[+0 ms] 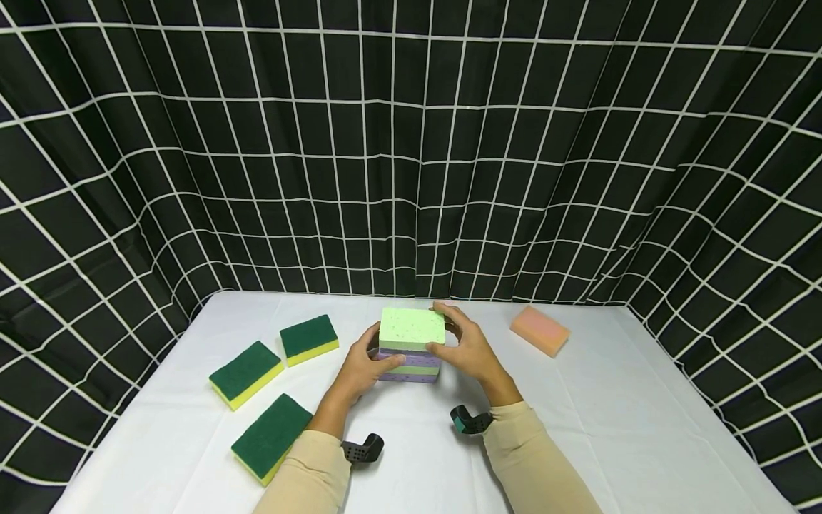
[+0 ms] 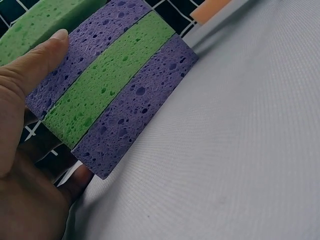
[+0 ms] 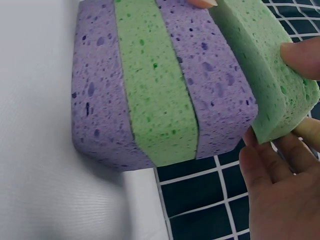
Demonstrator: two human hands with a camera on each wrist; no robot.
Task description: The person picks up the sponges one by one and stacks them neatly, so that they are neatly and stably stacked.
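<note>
Three sponges lie stacked on the white table: a purple bottom sponge (image 2: 137, 107), a green middle sponge (image 3: 155, 90) and a purple upper sponge (image 3: 212, 85). My left hand (image 1: 359, 368) steadies the stack at its left side, thumb against the upper purple sponge's front face; its other fingers are partly hidden behind. Above the stack, my right hand (image 1: 474, 350) holds a light green sponge (image 1: 411, 327) by its right end, thumb in front and fingers behind. Both wrist views show this green sponge slightly tilted against the stack, with a dark wedge under it.
On the left lie three green-and-yellow scouring sponges, one at the back (image 1: 310, 337), one in the middle (image 1: 246, 373) and one nearer (image 1: 272, 435), beside my left forearm. An orange-pink sponge (image 1: 539, 330) lies at the back right. A black gridded curtain (image 1: 411, 178) surrounds the table.
</note>
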